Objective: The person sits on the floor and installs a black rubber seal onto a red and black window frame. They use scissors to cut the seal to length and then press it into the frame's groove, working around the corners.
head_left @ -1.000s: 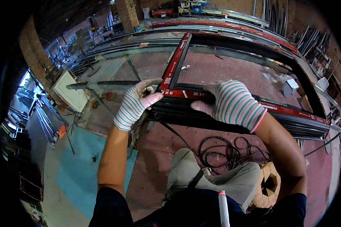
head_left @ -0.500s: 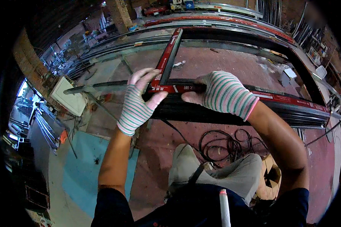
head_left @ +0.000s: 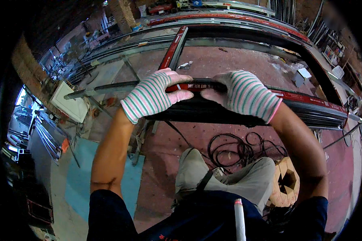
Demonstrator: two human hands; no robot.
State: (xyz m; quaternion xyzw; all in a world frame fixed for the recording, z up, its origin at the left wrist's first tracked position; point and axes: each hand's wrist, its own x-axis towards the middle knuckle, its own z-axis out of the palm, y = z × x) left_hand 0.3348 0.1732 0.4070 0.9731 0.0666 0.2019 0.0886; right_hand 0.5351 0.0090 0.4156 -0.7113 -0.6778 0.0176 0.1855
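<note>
A large dark metal window frame [head_left: 313,108] with red protective tape lies flat on stands in front of me. A red-taped crossbar [head_left: 173,48] runs away from its near rail. My left hand [head_left: 153,95], in a striped knit glove, grips the near rail at the joint with the crossbar, thumb on top. Just to the right, my right hand [head_left: 245,94], also in a striped glove, presses down on the same rail. A thin black strip [head_left: 197,83] runs between the two hands along the rail's top edge.
A coil of black cable [head_left: 237,148] lies on the red floor below the frame. A pale cardboard piece [head_left: 285,186] sits by my right knee. A white board [head_left: 70,106] and metal bars [head_left: 48,136] lie to the left. More long profiles [head_left: 229,18] are stacked at the back.
Both hands have slid closer together along the near rail, and my view has tilted down slightly. The grip on the rail is unchanged.
</note>
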